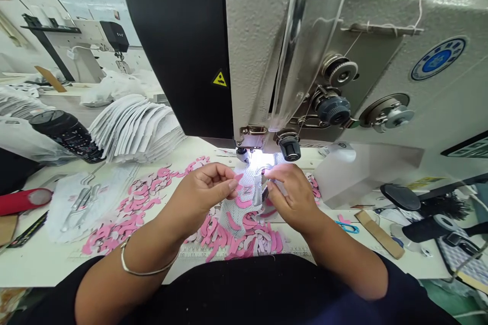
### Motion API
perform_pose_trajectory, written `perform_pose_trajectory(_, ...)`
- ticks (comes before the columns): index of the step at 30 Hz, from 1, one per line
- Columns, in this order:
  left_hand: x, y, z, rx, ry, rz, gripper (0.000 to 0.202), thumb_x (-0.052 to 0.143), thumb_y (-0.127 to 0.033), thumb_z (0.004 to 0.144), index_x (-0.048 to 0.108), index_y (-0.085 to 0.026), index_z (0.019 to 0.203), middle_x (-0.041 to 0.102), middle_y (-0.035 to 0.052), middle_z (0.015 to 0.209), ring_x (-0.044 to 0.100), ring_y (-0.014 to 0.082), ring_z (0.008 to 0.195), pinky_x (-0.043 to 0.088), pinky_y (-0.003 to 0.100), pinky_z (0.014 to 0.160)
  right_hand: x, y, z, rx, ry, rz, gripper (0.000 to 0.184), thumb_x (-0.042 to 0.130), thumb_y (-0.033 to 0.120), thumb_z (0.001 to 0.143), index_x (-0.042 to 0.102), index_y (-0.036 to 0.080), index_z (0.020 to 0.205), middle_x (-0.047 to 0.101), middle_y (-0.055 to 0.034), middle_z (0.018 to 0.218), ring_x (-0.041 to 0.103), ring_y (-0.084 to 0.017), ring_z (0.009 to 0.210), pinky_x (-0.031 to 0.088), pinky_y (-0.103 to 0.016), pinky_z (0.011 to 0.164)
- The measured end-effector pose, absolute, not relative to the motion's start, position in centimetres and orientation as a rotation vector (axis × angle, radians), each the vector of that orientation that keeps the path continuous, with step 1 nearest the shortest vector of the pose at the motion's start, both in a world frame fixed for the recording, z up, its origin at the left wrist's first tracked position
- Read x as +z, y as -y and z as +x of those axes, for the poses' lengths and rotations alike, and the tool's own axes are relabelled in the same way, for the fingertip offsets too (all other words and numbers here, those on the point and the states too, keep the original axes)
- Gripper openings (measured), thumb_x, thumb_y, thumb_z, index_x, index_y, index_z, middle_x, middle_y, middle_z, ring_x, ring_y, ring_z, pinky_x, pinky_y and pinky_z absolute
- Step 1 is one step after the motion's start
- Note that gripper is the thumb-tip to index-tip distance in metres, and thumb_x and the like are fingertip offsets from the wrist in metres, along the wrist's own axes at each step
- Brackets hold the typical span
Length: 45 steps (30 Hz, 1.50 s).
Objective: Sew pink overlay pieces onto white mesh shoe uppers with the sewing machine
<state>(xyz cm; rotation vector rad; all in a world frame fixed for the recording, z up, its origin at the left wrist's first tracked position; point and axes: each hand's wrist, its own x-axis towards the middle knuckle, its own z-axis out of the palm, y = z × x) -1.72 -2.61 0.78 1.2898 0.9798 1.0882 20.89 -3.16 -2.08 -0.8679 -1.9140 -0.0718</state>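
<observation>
My left hand (213, 185) pinches a small pink cut piece (239, 179) between thumb and fingertips, above the left side of a grey mesh shoe upper (231, 210). The upper lies under the lit needle area of the sewing machine (253, 61) and carries pink patches and an N-like mark. At the upper's right edge is my right hand (287, 190), thumb and index finger drawn together. A small, dark metallic thing shows beside its thumb, too unclear to name. Loose pink pieces (259, 242) lie in front of and around the upper.
A fanned stack of white pieces (137, 127) stands left, beside a black patterned bottle (68, 134). More pink scraps (141, 195) spread leftward. On the right are a white box-like guard (362, 175), a blue clip (347, 227) and a brown strip (379, 233). Another sewing machine (86, 43) stands behind.
</observation>
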Motion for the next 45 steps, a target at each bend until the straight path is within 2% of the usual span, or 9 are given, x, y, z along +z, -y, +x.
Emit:
perform_pose_trajectory(5,1.2,1.2,-1.1,1.142,-1.112,1.374,0.022,0.077,-0.033,0.076,0.062,-0.019,0.083,0.065,0.0013,0.082,0.065,0.0154,0.074,0.054,0.031,0.073,-2.9,1.9,21.1,-0.245,2.078,-0.829,0.032,0.057,0.009,0.087,0.059,0.025,0.115,0.066,-0.0073,0.115,0.059,-0.024,0.113,0.046,-0.047,0.101)
perform_pose_trajectory(12,0.7,0.2,0.7,1.175,-1.337,1.59,0.023,0.074,-0.04,0.073,0.067,-0.02,0.084,0.07,0.006,0.099,0.063,0.0203,0.086,0.05,0.033,0.076,-3.6,1.4,20.8,-0.277,2.014,-0.806,0.028,0.06,0.01,0.088,0.061,0.029,0.109,0.069,-0.0047,0.11,0.062,-0.023,0.112,0.048,-0.047,0.099)
perform_pose_trajectory(20,-0.1,-0.3,1.1,1.116,-1.305,1.562,0.025,0.073,-0.041,0.073,0.065,-0.019,0.081,0.066,0.0034,0.083,0.06,0.0184,0.076,0.049,0.033,0.071,-4.0,1.2,20.7,-0.268,1.982,-0.765,0.034,0.061,0.008,0.086,0.06,0.028,0.113,0.069,-0.0046,0.111,0.062,-0.023,0.113,0.047,-0.045,0.098)
perform_pose_trajectory(26,0.1,-0.4,1.4,1.109,-1.309,1.58,0.023,0.072,-0.04,0.075,0.063,-0.019,0.079,0.067,0.003,0.083,0.061,0.0184,0.076,0.049,0.032,0.071,-3.9,1.1,20.5,-0.317,1.992,-0.784,0.045,0.058,0.006,0.086,0.057,0.029,0.124,0.068,-0.004,0.107,0.061,-0.021,0.109,0.046,-0.043,0.097)
perform_pose_trajectory(31,0.0,0.2,1.5,1.136,-1.263,1.597,0.02,0.072,-0.037,0.077,0.062,-0.019,0.074,0.067,0.0027,0.086,0.061,0.0186,0.08,0.048,0.03,0.072,-3.8,1.4,20.3,-0.341,1.985,-0.819,0.036,0.06,0.007,0.086,0.062,0.025,0.116,0.065,-0.0059,0.106,0.059,-0.022,0.104,0.048,-0.041,0.092)
perform_pose_trajectory(37,-1.0,1.1,1.3,1.086,-1.229,1.422,0.027,0.074,-0.044,0.077,0.062,-0.02,0.081,0.062,0.0006,0.079,0.056,0.0151,0.068,0.045,0.029,0.065,-4.0,2.0,20.2,-0.367,2.017,-0.824,0.032,0.06,0.008,0.085,0.064,0.024,0.113,0.062,-0.0064,0.105,0.057,-0.022,0.1,0.048,-0.04,0.087)
perform_pose_trajectory(41,-1.1,1.0,1.3,1.142,-1.141,1.359,0.025,0.077,-0.038,0.076,0.06,-0.021,0.084,0.06,-0.0011,0.081,0.055,0.0136,0.072,0.045,0.027,0.068,-4.0,2.0,20.3,-0.355,2.019,-0.816,0.032,0.061,0.007,0.085,0.064,0.023,0.113,0.061,-0.0071,0.105,0.057,-0.022,0.101,0.048,-0.04,0.088)
perform_pose_trajectory(45,-0.9,0.8,1.6,1.179,-1.057,1.225,0.03,0.079,-0.029,0.074,0.058,-0.023,0.095,0.061,-0.0013,0.087,0.058,0.0141,0.077,0.046,0.027,0.07,-3.8,2.0,20.3,-0.353,2.014,-0.825,0.031,0.059,0.006,0.084,0.064,0.022,0.111,0.061,-0.0077,0.106,0.056,-0.023,0.102,0.048,-0.042,0.089)
